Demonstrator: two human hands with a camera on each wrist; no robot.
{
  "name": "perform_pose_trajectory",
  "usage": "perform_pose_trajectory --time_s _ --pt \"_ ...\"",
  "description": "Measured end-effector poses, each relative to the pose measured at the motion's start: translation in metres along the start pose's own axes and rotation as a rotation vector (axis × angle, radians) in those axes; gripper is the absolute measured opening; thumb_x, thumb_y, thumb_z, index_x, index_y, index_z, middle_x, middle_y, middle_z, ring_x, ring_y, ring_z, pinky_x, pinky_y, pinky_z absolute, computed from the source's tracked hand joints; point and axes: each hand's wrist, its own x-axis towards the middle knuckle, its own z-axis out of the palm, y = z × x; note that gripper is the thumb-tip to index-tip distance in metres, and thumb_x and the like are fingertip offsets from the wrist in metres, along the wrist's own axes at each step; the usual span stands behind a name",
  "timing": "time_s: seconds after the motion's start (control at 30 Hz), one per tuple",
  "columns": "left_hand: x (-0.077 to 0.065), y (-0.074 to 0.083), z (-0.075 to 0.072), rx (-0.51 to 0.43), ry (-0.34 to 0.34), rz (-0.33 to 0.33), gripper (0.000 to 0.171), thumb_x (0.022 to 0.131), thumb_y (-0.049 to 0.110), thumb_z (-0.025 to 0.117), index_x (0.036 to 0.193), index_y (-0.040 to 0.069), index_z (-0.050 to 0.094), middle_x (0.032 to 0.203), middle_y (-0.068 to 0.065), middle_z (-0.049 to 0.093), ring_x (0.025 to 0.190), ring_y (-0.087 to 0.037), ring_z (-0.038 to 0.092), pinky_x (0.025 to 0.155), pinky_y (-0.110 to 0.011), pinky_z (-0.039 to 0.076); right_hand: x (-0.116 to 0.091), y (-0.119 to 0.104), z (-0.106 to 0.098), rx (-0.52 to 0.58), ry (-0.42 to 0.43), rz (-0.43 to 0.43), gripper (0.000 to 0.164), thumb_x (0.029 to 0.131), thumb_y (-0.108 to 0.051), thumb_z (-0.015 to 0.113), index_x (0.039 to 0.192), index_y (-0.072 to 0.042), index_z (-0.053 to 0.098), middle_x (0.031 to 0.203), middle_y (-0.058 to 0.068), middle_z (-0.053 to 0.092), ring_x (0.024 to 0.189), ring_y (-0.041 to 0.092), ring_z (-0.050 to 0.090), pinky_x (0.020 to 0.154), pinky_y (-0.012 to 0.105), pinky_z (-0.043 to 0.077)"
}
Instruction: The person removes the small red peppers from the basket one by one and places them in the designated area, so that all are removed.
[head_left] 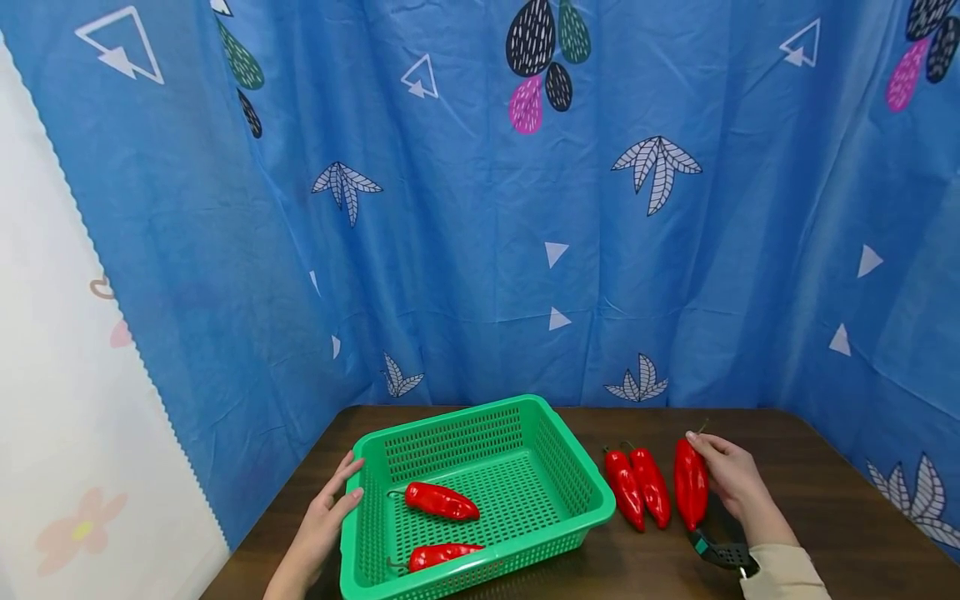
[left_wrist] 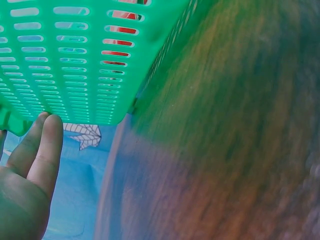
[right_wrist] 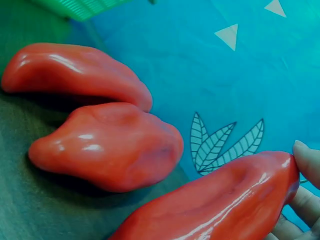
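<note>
A green plastic basket (head_left: 480, 575) with slotted walls holds one red pepper (head_left: 442, 501) near its middle and another pepper (head_left: 444, 556) by the near wall. At the basket's left rim rests my left hand (head_left: 324, 515); in the left wrist view its straight fingers (left_wrist: 47, 150) touch the outer wall. My right hand (head_left: 731, 473) pinches a third red pepper (head_left: 690, 483) near its stem end, thumb on top, as the right wrist view also shows. Two more peppers, one on the left (head_left: 624, 490) and one on the right (head_left: 651, 487), lie side by side between basket and right hand.
The dark wooden table (head_left: 637, 567) ends at a back edge against a blue patterned curtain (head_left: 480, 250). A white cloth (head_left: 75, 375) hangs at the left. A black strap (head_left: 723, 554) sits at my right wrist.
</note>
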Motion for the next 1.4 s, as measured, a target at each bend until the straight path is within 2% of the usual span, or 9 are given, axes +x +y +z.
perform_pose_trajectory --time_s 0.1,0.2,0.3,0.47,0.6,0.9,1.0,1.13,1.4 --pt "0.000 0.000 0.000 0.000 0.002 -0.003 0.056 0.104 0.031 0.054 0.155 0.015 0.037 0.170 -0.008 0.008 0.154 -0.045 -0.002 0.115 -0.072 0.020 0.002 0.003 0.002 -0.036 -0.001 0.007 0.087 0.100 -0.058 0.047 0.154 0.007 0.028 0.141 0.028 0.047 0.096 0.004 0.059 0.084 0.022 0.059" --pt "-0.001 0.001 0.000 -0.001 0.003 -0.007 0.057 0.104 0.030 0.054 0.155 0.014 0.037 0.170 -0.009 0.008 0.154 -0.045 -0.002 0.114 -0.073 0.018 0.004 0.006 0.003 -0.054 -0.003 0.015 0.088 0.100 -0.059 0.044 0.154 0.008 0.026 0.153 0.033 0.033 0.110 0.018 0.058 0.088 0.025 0.059" --pt "-0.001 0.001 0.000 0.001 0.001 -0.008 0.057 0.104 0.030 0.055 0.155 0.014 0.037 0.170 -0.009 0.008 0.154 -0.045 -0.002 0.114 -0.073 0.017 0.005 0.010 0.004 -0.046 0.012 0.034 0.090 0.099 -0.062 0.045 0.153 0.007 0.027 0.152 0.033 0.033 0.115 0.025 0.055 0.084 0.022 0.059" --pt "0.000 0.002 0.000 -0.004 0.000 -0.002 0.056 0.104 0.030 0.055 0.155 0.015 0.037 0.170 -0.009 0.008 0.154 -0.045 -0.002 0.114 -0.073 0.016 0.007 0.015 0.003 -0.018 0.023 0.046 0.094 0.097 -0.061 0.051 0.152 0.011 0.027 0.143 0.032 0.042 0.094 0.006 0.058 0.075 0.016 0.056" --pt "0.000 0.002 0.001 -0.012 -0.005 0.001 0.056 0.104 0.030 0.054 0.155 0.015 0.037 0.170 -0.008 0.008 0.154 -0.045 -0.002 0.116 -0.072 0.018 0.008 0.019 0.003 -0.018 0.023 0.057 0.094 0.096 -0.060 0.054 0.150 0.012 0.028 0.138 0.030 0.047 0.090 0.004 0.059 0.077 0.019 0.059" --pt "0.000 0.001 0.000 -0.018 0.002 -0.007 0.057 0.104 0.030 0.055 0.155 0.015 0.036 0.170 -0.007 0.008 0.154 -0.044 0.000 0.117 -0.068 0.023 0.011 0.019 0.005 -0.004 -0.045 0.052 0.083 0.101 -0.044 0.056 0.152 0.011 0.023 0.152 0.036 0.030 0.098 0.006 0.060 0.084 0.023 0.059" --pt "0.000 0.001 0.001 -0.012 0.002 -0.009 0.058 0.103 0.031 0.055 0.155 0.015 0.036 0.170 -0.008 0.008 0.155 -0.044 0.000 0.117 -0.069 0.022 0.011 0.020 0.007 -0.014 -0.092 0.038 0.075 0.103 -0.033 0.055 0.153 0.011 0.021 0.153 0.037 0.027 0.111 0.021 0.060 0.088 0.025 0.059" --pt "0.000 0.001 0.001 -0.007 0.002 -0.006 0.058 0.103 0.031 0.055 0.155 0.014 0.037 0.170 -0.008 0.009 0.154 -0.045 -0.001 0.116 -0.071 0.019 0.009 0.020 0.008 -0.030 -0.129 0.035 0.070 0.103 -0.026 0.052 0.154 0.009 0.019 0.154 0.037 0.025 0.132 0.044 0.043 0.092 0.029 0.058" --pt "0.000 0.001 0.000 0.006 0.004 -0.014 0.057 0.103 0.031 0.055 0.155 0.016 0.037 0.170 -0.008 0.009 0.154 -0.045 -0.001 0.116 -0.070 0.020 0.010 0.022 0.013 -0.064 -0.122 0.011 0.064 0.104 -0.026 0.051 0.151 0.010 0.025 0.150 0.037 0.032 0.125 0.038 0.050 0.088 0.028 0.058"
